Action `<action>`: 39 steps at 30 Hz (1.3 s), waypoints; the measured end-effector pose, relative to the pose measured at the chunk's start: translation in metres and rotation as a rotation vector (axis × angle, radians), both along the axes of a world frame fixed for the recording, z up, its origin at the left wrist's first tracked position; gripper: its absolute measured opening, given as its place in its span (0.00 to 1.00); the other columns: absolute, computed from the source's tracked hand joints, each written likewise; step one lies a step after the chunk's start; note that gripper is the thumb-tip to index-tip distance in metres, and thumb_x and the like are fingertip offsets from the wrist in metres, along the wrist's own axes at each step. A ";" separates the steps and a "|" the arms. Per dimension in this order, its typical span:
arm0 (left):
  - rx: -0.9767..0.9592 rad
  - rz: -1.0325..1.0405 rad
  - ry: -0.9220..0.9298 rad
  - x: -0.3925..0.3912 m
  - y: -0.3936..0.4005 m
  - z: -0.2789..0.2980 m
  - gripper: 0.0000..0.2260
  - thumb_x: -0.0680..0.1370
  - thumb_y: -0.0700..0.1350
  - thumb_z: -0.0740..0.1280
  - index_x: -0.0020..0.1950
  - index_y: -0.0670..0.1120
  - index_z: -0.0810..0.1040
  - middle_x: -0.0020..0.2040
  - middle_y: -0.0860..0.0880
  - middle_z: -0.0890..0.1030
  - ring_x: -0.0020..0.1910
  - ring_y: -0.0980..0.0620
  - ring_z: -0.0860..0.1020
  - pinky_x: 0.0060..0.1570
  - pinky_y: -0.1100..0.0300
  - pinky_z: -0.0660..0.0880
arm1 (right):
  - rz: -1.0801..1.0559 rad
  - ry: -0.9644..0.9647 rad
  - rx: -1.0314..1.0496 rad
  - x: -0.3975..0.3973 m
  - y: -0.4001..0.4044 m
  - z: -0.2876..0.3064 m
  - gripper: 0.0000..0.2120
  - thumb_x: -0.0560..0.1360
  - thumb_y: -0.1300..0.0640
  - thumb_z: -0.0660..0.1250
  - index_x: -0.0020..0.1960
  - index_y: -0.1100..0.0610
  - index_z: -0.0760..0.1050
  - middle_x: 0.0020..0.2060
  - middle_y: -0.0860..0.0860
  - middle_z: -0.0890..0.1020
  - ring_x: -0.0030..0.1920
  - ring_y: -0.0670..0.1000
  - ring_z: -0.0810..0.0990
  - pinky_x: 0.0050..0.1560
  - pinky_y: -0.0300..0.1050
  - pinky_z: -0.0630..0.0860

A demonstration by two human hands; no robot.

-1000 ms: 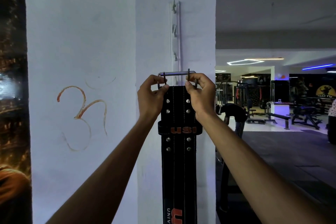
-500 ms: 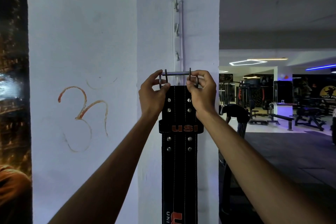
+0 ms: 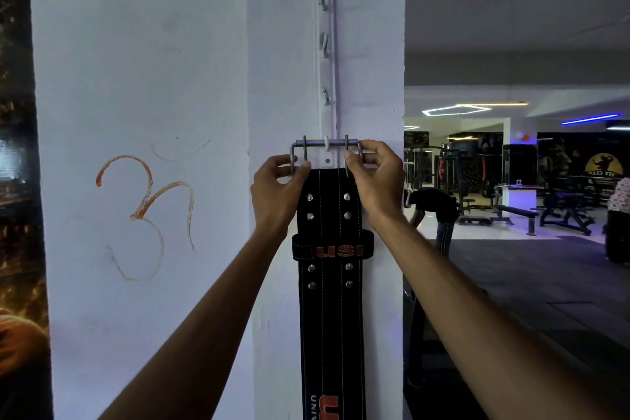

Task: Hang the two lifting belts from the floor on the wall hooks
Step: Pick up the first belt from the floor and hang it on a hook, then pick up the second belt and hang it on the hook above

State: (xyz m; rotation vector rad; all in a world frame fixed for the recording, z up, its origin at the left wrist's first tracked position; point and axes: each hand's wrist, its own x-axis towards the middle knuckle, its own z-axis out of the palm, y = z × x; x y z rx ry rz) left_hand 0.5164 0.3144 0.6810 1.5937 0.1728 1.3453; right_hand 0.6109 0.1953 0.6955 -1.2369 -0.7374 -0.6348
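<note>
The black stitched belt with studs hangs below the hook rail; left hand and right hand pinch its metal buckle.

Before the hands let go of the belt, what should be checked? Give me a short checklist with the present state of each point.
1. Buckle bar lies across the lowest hook: ok.
2. Hook tip rises above the bar: ok.
3. Bar fully seated in the hook's bend: cannot tell.
4. Left hand and right hand each keep a grip on a buckle end: ok.
5. Belt hangs straight down the pillar: ok.
6. Three upper hooks free for the second belt: ok.
</note>
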 end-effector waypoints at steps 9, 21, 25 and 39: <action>0.162 0.137 0.038 -0.023 0.003 -0.043 0.21 0.75 0.58 0.74 0.63 0.50 0.78 0.55 0.54 0.84 0.51 0.57 0.84 0.50 0.65 0.80 | -0.491 -0.467 -0.162 -0.030 -0.004 -0.053 0.14 0.79 0.58 0.66 0.64 0.58 0.77 0.61 0.54 0.78 0.61 0.53 0.77 0.57 0.41 0.74; 0.275 0.299 0.321 -0.126 0.006 -0.217 0.16 0.80 0.51 0.70 0.66 0.49 0.78 0.64 0.51 0.82 0.61 0.49 0.81 0.61 0.52 0.78 | -0.466 -0.451 -0.476 -0.114 -0.035 -0.243 0.18 0.77 0.62 0.67 0.67 0.60 0.76 0.66 0.57 0.78 0.70 0.57 0.72 0.71 0.53 0.68; 0.168 0.350 0.512 -0.200 -0.009 -0.334 0.12 0.80 0.46 0.69 0.63 0.46 0.80 0.59 0.48 0.83 0.56 0.47 0.82 0.58 0.53 0.79 | -0.277 -0.266 -0.684 -0.186 -0.052 -0.379 0.18 0.77 0.63 0.65 0.66 0.61 0.76 0.65 0.57 0.79 0.69 0.59 0.74 0.69 0.57 0.70; -0.231 0.278 1.301 -0.533 -0.103 -0.715 0.12 0.80 0.43 0.68 0.64 0.46 0.79 0.61 0.46 0.83 0.58 0.44 0.82 0.56 0.51 0.78 | 0.294 0.189 -1.433 -0.482 -0.123 -0.767 0.21 0.77 0.54 0.59 0.66 0.63 0.75 0.60 0.61 0.81 0.63 0.63 0.78 0.64 0.56 0.76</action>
